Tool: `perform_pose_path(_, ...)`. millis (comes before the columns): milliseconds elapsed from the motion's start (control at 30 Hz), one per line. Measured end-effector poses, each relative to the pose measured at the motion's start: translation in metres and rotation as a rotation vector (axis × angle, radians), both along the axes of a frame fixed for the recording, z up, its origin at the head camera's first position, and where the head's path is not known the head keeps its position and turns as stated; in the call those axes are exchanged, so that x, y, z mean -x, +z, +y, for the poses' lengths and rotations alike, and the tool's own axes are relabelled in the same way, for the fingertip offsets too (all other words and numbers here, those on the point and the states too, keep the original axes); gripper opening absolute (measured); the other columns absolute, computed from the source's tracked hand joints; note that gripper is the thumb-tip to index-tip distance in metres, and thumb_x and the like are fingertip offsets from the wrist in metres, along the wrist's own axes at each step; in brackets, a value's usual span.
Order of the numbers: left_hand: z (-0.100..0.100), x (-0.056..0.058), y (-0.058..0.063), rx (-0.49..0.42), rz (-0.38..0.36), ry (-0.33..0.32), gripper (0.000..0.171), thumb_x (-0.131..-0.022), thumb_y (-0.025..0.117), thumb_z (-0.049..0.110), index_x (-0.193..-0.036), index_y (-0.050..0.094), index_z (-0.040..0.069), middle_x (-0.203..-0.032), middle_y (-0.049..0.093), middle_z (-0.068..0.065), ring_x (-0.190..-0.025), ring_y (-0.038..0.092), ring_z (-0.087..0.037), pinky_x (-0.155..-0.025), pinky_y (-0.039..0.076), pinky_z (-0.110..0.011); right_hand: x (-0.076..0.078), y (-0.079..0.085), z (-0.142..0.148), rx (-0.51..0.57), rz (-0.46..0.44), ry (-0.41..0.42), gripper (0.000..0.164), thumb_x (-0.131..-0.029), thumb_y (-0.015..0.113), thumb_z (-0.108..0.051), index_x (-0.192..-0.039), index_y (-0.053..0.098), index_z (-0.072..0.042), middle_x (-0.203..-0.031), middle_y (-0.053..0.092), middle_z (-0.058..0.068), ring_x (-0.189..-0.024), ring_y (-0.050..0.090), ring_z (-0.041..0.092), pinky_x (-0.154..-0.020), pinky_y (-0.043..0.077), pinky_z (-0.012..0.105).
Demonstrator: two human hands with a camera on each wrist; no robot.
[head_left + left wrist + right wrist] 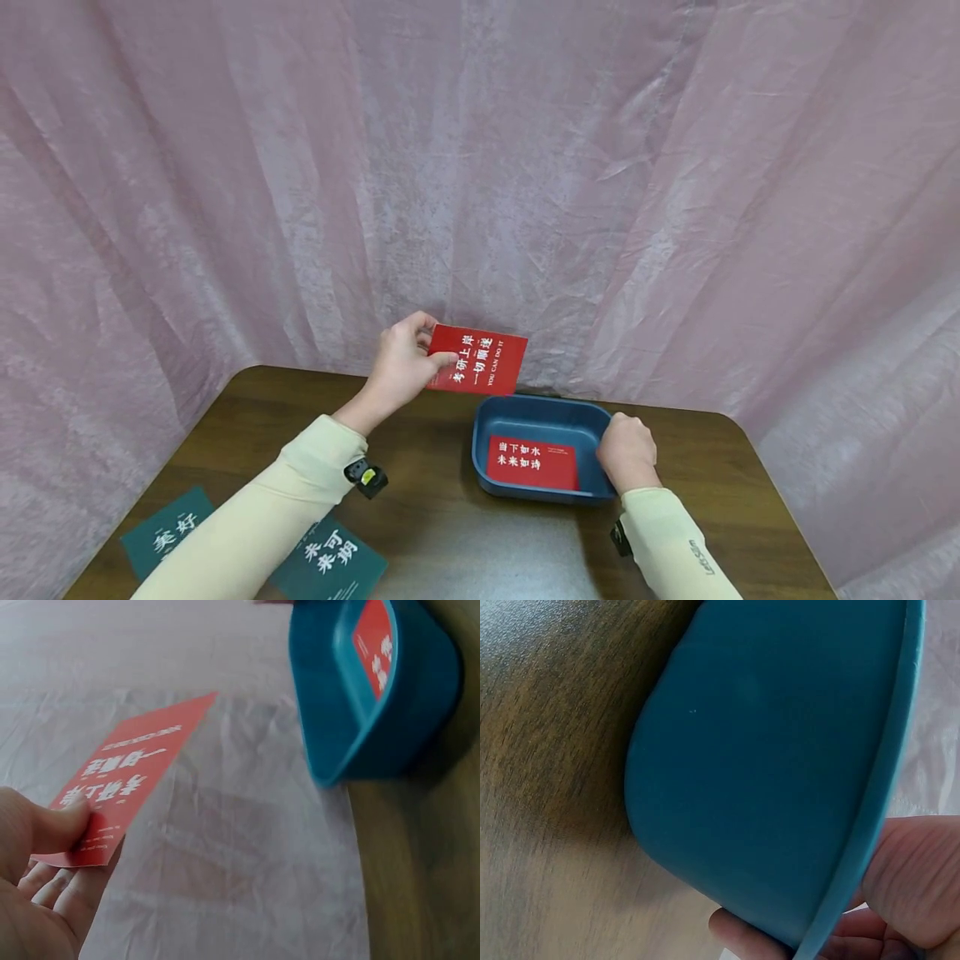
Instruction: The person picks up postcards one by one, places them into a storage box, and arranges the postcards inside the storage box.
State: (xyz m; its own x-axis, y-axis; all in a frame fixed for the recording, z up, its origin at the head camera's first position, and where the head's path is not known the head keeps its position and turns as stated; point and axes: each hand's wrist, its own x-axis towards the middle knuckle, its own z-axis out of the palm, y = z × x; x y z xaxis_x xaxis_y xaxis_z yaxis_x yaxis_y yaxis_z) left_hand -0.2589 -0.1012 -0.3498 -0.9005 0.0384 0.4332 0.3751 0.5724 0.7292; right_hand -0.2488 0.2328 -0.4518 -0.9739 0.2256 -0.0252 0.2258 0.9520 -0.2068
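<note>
Between thumb and fingers, my left hand pinches a red card with white lettering, raised above the table's back edge to the upper left of a blue plastic box. My right hand grips the box's right end, its fingers curled over the rim, as the right wrist view also shows. Inside the box lies a second red card with white lettering. In the left wrist view, the thumb presses on the face of the held card, with fingers behind it.
Two dark green cards lie on the brown wooden table at the front left. One green card is near the left edge; the other green card is partly under the left forearm. A pink curtain hangs behind the table.
</note>
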Motion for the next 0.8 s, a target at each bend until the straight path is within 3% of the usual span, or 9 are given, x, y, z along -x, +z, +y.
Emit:
perform_pose_path(200, 0.017, -0.001, -0.009, -0.157, -0.031, -0.024, 0.039, -0.072, 0.081, 0.018, -0.102, 0.056, 0.013, -0.083, 0.071, -0.003, -0.067, 0.067, -0.013, -0.060, 0.056, -0.029, -0.001, 0.001, 0.002, 0.009, 0.007, 0.006, 0.022, -0.078, 0.063, -0.008, -0.094, 0.064, 0.007, -0.085, 0.065, 0.026, -0.066, 0.062, 0.034, -0.046, 0.049, 0.047)
perform_pose_path(500, 0.044, -0.003, -0.028, -0.289, -0.128, -0.079, 0.039, -0.075, 0.079, 0.016, -0.108, 0.057, 0.015, -0.083, 0.072, -0.004, -0.066, 0.068, -0.013, -0.060, 0.057, -0.030, -0.002, -0.001, 0.003, 0.006, 0.038, 0.006, 0.022, -0.078, 0.062, -0.008, -0.094, 0.064, 0.006, -0.087, 0.066, 0.027, -0.068, 0.063, 0.037, -0.049, 0.050, 0.049)
perform_pose_path(800, 0.074, -0.008, -0.053, -0.310, -0.197, -0.136, 0.034, -0.078, 0.075, 0.013, -0.105, 0.055, 0.011, -0.079, 0.069, -0.005, -0.065, 0.067, -0.012, -0.057, 0.056, -0.028, -0.005, 0.002, 0.006, 0.006, 0.038, -0.007, 0.021, -0.079, 0.060, -0.009, -0.093, 0.065, 0.006, -0.086, 0.066, 0.026, -0.067, 0.063, 0.035, -0.050, 0.051, 0.049)
